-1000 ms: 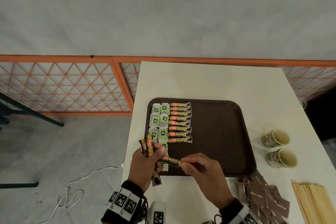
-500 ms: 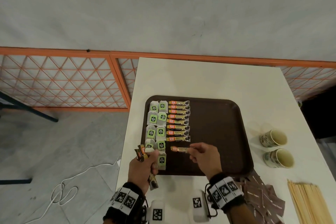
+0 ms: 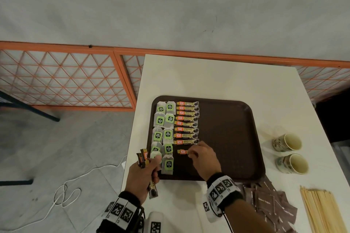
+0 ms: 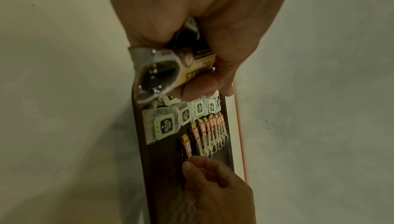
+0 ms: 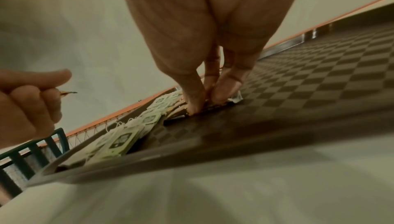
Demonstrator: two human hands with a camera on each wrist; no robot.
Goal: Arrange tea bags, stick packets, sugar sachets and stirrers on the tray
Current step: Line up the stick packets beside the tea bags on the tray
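Observation:
A dark brown tray (image 3: 233, 138) lies on the white table. Two columns of green-tagged tea bags (image 3: 164, 119) fill its left side, with a column of orange-and-gold stick packets (image 3: 187, 122) beside them. My right hand (image 3: 195, 152) pinches one stick packet (image 3: 182, 151) and holds it down on the tray just below that column; the right wrist view shows thumb and fingertips (image 5: 196, 104) pressing it flat. My left hand (image 3: 149, 164), at the tray's near-left corner, grips a bunch of stick packets (image 4: 170, 69) whose ends stick out above and below the fist.
Two paper cups (image 3: 289, 152) stand right of the tray. Brown sugar sachets (image 3: 269, 202) lie in a heap at the near right, with wooden stirrers (image 3: 322, 212) beside them. An orange mesh fence (image 3: 66, 81) and a white cable (image 3: 64, 193) are at the left, off the table.
My right hand has drawn one packet from the left hand's bunch, carried it forward over the tray and lowered it below the column. The left hand has stayed put.

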